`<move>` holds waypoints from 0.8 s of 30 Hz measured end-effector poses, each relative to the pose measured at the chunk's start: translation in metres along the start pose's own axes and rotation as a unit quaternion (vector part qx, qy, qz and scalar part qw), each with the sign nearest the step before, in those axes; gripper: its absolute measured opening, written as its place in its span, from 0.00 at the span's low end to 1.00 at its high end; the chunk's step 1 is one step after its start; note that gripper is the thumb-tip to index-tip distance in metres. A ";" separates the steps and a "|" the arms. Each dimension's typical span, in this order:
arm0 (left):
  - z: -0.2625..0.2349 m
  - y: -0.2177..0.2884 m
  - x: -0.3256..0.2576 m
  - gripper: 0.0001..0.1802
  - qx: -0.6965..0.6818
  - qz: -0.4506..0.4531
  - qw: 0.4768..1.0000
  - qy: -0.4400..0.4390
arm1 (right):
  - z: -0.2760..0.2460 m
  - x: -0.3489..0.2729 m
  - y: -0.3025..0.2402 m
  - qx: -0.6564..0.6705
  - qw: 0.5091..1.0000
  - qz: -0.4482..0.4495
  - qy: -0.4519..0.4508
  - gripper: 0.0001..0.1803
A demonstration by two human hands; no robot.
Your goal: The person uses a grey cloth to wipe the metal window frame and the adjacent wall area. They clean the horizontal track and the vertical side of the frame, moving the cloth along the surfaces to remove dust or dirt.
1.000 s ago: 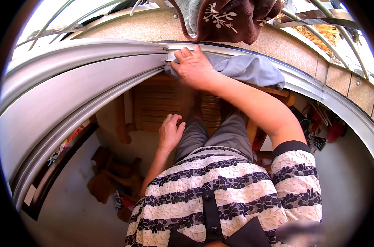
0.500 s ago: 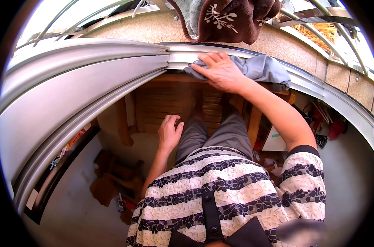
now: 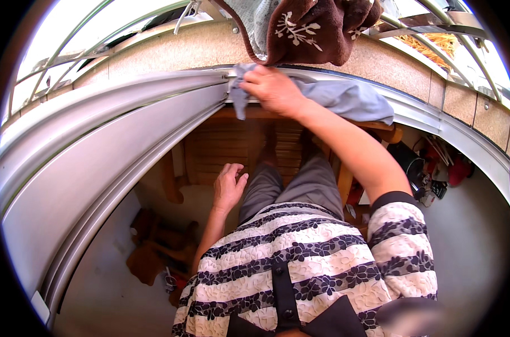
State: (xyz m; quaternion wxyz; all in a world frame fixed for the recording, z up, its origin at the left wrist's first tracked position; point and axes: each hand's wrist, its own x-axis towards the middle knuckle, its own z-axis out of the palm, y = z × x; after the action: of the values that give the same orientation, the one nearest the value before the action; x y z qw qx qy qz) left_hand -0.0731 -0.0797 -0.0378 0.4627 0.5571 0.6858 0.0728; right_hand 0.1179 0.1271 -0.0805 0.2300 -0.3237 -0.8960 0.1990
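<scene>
A blue-grey cloth (image 3: 350, 100) is draped along the white window track (image 3: 416, 108). My right hand (image 3: 274, 92) grips its left part, where the track meets the end of the sliding window panel (image 3: 125, 115). One corner of the cloth hangs over the inner edge of the track, beside my fingers. My left hand (image 3: 229, 188) is low, near my left thigh, holding nothing, its fingers loosely bent and apart.
A brown patterned blanket (image 3: 316, 33) hangs just beyond the track, over the tiled outer ledge (image 3: 170, 48). Metal railings (image 3: 69, 62) stand outside. Under me is a slatted wooden bench (image 3: 210, 149); a wooden stool (image 3: 148, 261) and assorted items (image 3: 434, 180) lie lower down.
My right hand has slid left along the track, drawing the cloth's end up to the window panel. The panel appears slightly lower in view. My left hand has barely moved.
</scene>
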 end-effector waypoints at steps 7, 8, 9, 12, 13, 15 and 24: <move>-0.008 0.013 0.002 0.10 0.031 0.027 0.999 0.010 | 0.016 0.036 -0.020 -0.031 0.995 0.074 0.053 0.04; -0.011 0.019 -0.001 0.10 0.005 0.040 0.998 0.046 | 0.014 0.033 -0.021 -0.003 0.994 0.104 0.037 0.04; -0.017 0.027 -0.004 0.09 -0.019 0.053 0.995 0.084 | 0.010 0.032 -0.022 0.025 0.991 0.131 0.024 0.03; -0.059 0.064 -0.015 0.06 -0.002 0.130 0.951 0.281 | -0.023 0.032 -0.041 0.302 0.928 0.146 0.161 0.06; -0.077 0.068 -0.018 0.07 0.003 0.151 0.921 0.360 | -0.046 0.042 -0.059 0.370 0.894 0.114 0.226 0.08; -0.116 0.074 -0.025 0.10 0.068 0.190 0.855 0.478 | -0.100 0.072 -0.097 0.458 0.821 0.027 0.340 0.12; -0.242 0.212 -0.010 0.32 0.137 0.504 0.488 0.699 | -0.073 0.119 -0.138 0.274 0.878 -0.052 0.389 0.44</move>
State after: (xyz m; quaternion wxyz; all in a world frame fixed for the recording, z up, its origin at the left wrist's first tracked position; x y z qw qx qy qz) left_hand -0.0992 0.0910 0.2342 -0.3664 0.6300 0.3877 0.5644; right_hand 0.0085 0.1242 0.0825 0.6494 -0.2517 -0.6598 0.2820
